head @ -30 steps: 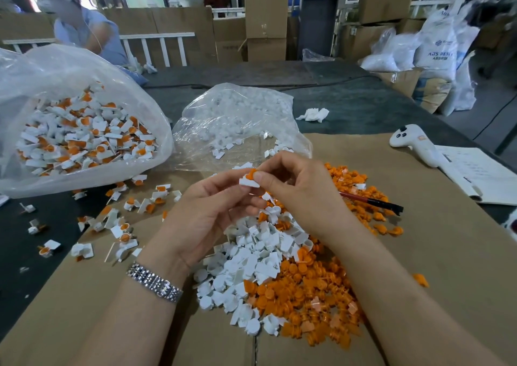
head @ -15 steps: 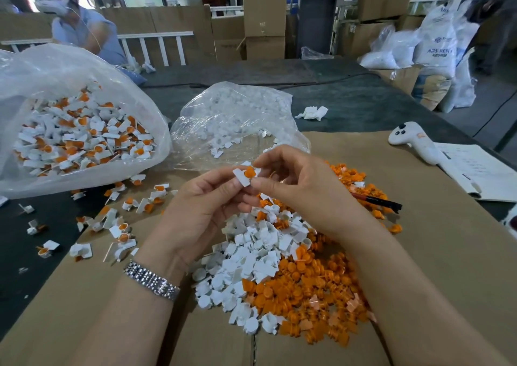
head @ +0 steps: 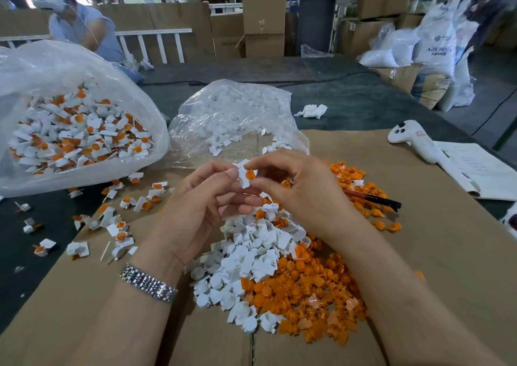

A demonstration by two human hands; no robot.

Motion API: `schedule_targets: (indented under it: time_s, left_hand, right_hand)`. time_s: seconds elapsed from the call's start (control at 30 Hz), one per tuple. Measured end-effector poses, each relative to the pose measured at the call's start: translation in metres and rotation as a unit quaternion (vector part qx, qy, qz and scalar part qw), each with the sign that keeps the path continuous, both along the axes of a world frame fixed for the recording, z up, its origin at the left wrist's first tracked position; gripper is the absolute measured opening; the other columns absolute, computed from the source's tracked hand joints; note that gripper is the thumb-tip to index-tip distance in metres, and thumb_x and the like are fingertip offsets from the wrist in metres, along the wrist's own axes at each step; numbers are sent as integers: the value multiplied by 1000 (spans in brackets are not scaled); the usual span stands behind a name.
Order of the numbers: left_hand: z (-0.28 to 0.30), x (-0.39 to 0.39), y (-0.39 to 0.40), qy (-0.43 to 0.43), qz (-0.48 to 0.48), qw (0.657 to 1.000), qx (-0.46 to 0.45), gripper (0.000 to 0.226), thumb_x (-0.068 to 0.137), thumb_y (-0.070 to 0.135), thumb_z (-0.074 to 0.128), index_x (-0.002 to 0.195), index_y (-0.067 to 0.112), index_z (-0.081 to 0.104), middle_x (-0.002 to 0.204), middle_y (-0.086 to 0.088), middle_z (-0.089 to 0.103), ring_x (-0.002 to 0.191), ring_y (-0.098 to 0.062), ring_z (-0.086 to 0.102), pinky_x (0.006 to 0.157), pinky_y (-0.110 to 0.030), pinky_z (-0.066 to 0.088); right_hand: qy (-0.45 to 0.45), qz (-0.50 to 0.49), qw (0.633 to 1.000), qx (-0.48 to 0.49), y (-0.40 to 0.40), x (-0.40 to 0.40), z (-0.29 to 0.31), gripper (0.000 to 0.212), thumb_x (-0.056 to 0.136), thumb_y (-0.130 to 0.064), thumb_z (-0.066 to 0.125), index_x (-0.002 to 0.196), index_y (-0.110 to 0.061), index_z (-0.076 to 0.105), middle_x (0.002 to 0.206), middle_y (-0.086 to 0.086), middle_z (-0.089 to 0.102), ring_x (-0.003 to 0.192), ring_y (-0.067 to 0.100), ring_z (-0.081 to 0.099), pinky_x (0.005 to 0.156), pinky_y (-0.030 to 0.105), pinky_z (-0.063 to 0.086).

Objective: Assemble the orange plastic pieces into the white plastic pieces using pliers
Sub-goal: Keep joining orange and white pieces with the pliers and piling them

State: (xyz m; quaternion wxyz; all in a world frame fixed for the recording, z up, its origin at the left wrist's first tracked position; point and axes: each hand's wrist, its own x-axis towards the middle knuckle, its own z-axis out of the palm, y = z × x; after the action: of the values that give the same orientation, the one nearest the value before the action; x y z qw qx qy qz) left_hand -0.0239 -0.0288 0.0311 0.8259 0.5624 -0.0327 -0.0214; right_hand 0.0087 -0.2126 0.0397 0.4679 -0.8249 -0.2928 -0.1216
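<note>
**Orange plug half-seated in a white piece, large piles still to go**

Plastic parts show a job well under way but far from over. A clear bag (head: 70, 130) at the left holds many finished pairs, and more finished pairs (head: 123, 214) lie scattered over the cardboard surface (head: 419, 253) below it. Between the forearms sits a heap of loose white pieces (head: 246, 262) beside a bigger heap of loose orange pieces (head: 307, 290), and a second bag (head: 237, 119) behind the hands holds more white ones — so most of the stock looks unassembled.

The left hand (head: 195, 206) pinches a white piece (head: 242, 176) between thumb and forefinger; the right hand (head: 296, 189) curls its fingers round an orange piece (head: 251, 174) and presses it into the white one. The pair is held above the far edge of the white heap. The pliers (head: 372, 199) lie untouched on the orange heap, just right of the right hand.

Compared with a second ago, the held pair has turned: the orange face now shows toward the camera and looks deeper in the white piece. Both hands have lifted slightly away from the heap — the pliers have not moved.
</note>
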Motion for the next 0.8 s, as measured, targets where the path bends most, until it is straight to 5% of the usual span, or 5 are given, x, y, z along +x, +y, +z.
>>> schedule_targets:
  time_s: [0.43,0.63,0.73,0.8]
  left_hand:
    - [-3,3,2,49,65,997,8,10,71,17,81,80,13,82,83,-13,76,68,-21,76,54,-21,58]
    - [-4,4,0,41,71,996,25,8,69,6,80,73,13,80,78,-14,75,64,-20,74,55,-20,58]
    - [-4,5,0,50,83,995,25,8,68,6,81,74,11,79,82,-15,75,65,-21,74,54,-21,58]
    - [-4,5,2,56,94,994,19,10,67,6,82,74,12,78,84,-16,76,66,-22,75,53,-21,57]
  right_hand:
    - [-74,-15,996,-45,10,-2,-7,20,91,-13,73,111,-15,74,94,0,68,85,14,65,82,39,54]
    - [-59,-15,996,-71,10,-2,-5,24,91,-14,73,115,-19,72,96,-5,67,87,7,64,85,31,53]
    - [-14,-72,987,-145,0,4,0,33,94,-29,70,126,-26,64,109,-7,64,96,5,61,91,31,52]
    - [25,-172,949,-263,-14,10,1,43,94,-45,64,131,-27,56,121,-3,58,108,14,58,96,40,51]
